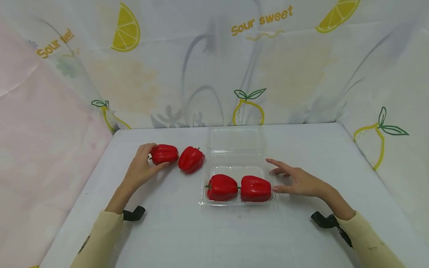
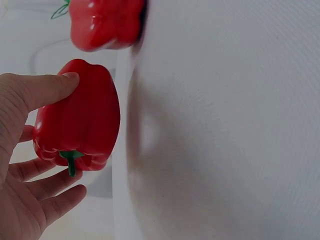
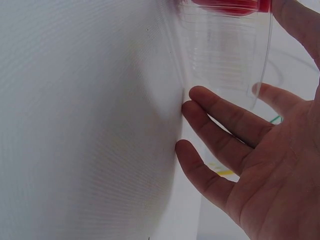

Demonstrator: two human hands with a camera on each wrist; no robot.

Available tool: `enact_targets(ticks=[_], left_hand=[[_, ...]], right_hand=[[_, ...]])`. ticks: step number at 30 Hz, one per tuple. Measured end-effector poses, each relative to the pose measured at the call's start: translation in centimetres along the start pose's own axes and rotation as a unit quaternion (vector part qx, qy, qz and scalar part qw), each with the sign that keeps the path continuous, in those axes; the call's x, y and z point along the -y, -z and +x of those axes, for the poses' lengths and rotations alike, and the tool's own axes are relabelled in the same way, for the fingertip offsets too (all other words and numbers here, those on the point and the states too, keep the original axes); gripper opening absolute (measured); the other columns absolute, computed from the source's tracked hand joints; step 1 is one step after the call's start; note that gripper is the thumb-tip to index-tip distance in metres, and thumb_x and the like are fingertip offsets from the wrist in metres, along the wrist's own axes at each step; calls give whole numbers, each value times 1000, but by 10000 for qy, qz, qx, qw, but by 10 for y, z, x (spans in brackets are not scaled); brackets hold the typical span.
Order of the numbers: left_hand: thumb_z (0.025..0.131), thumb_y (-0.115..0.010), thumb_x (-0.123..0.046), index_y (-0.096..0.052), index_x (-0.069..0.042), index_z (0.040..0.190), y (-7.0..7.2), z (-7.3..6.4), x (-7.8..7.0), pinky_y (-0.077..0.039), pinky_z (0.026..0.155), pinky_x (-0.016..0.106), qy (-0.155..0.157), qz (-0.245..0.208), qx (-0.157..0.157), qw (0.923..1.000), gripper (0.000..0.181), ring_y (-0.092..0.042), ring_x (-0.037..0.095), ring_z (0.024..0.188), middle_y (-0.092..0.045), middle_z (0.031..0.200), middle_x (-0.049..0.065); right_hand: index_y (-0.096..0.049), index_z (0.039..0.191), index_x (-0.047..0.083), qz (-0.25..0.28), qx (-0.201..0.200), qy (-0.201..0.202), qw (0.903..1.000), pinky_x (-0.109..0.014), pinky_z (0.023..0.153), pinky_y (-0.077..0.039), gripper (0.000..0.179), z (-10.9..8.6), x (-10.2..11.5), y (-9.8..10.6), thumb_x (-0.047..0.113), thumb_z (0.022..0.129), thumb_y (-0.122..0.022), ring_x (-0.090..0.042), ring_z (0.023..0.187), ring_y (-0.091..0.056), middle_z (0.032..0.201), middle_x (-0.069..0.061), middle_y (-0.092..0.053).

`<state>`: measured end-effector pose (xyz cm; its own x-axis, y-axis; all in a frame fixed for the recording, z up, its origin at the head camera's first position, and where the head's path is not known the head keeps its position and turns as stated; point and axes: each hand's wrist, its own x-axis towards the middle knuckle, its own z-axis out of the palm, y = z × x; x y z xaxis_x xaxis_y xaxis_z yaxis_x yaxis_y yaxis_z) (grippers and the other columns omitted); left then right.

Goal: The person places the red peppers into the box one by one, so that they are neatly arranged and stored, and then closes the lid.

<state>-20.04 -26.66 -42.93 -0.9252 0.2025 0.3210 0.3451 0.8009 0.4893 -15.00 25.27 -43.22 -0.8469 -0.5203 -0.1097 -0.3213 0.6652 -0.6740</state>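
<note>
My left hand [image 1: 141, 166] grips a red bell pepper [image 1: 165, 154] at the left. In the left wrist view the thumb lies across this bell pepper [image 2: 82, 115], with fingers behind it and its green stem showing. Just right of it sits a second bell pepper [image 1: 191, 160]. A clear plastic clamshell box [image 1: 236, 170] lies opened out, two bell peppers side by side in its near half: a left one [image 1: 222, 187] and a right one [image 1: 256, 188]. Beside the box's right edge is my right hand [image 1: 299, 181], fingers spread; the right wrist view shows fingertips close to the box wall [image 3: 225, 55].
The box's flat lid [image 1: 237, 139] extends toward the back of the white table [image 1: 234, 234]. A cloth printed with lemons [image 1: 214, 67] hangs behind and along both sides. Black wrist mounts [image 1: 134, 214] show at the sleeves.
</note>
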Motion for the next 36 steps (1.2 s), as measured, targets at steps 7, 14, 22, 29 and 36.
enact_targets(ticks=[7, 14, 22, 29, 36], left_hand=[[75, -86, -18, -46, -1, 133, 10, -6, -6, -54, 80, 56, -4, -3, -208, 9998, 72, -49, 37, 113, -48, 131, 21], [75, -87, -21, -47, -1, 132, 16, -10, -18, -55, 77, 56, -70, 30, -370, 9993, 72, -50, 35, 112, -49, 129, 19], [72, -89, -21, -50, -3, 129, 20, -10, -38, -56, 74, 52, -454, 89, -637, 9969, 72, -52, 30, 107, -52, 125, 15], [69, -90, -22, -52, -4, 128, 19, -9, -56, -56, 73, 48, -810, -19, -706, 9942, 73, -54, 27, 104, -54, 123, 13], [69, -90, -25, -52, -4, 129, 18, -4, -72, -56, 75, 45, -995, -37, -688, 9926, 74, -54, 27, 107, -55, 125, 13]], right_hand=[[-26, 155, 27, 40, -11, 17, 10000, -62, 87, -50, 88, 0, 0, 0, 46, 83, -74, -39, 119, -55, 132, -13, -58], [-27, 155, 28, 25, -34, 30, 10000, -62, 86, -50, 88, 0, -1, 0, 46, 83, -74, -39, 119, -55, 132, -13, -58], [-27, 155, 26, 11, -40, 23, 10000, -62, 87, -50, 88, -1, 1, 0, 46, 83, -73, -39, 118, -55, 132, -13, -58], [-27, 155, 27, 17, -32, 14, 10000, -62, 87, -49, 88, -1, 1, 0, 46, 83, -73, -39, 119, -55, 132, -12, -59], [-26, 155, 27, -7, -25, 11, 10000, -62, 87, -49, 88, -1, 1, 0, 46, 83, -73, -40, 119, -55, 132, -13, -58]])
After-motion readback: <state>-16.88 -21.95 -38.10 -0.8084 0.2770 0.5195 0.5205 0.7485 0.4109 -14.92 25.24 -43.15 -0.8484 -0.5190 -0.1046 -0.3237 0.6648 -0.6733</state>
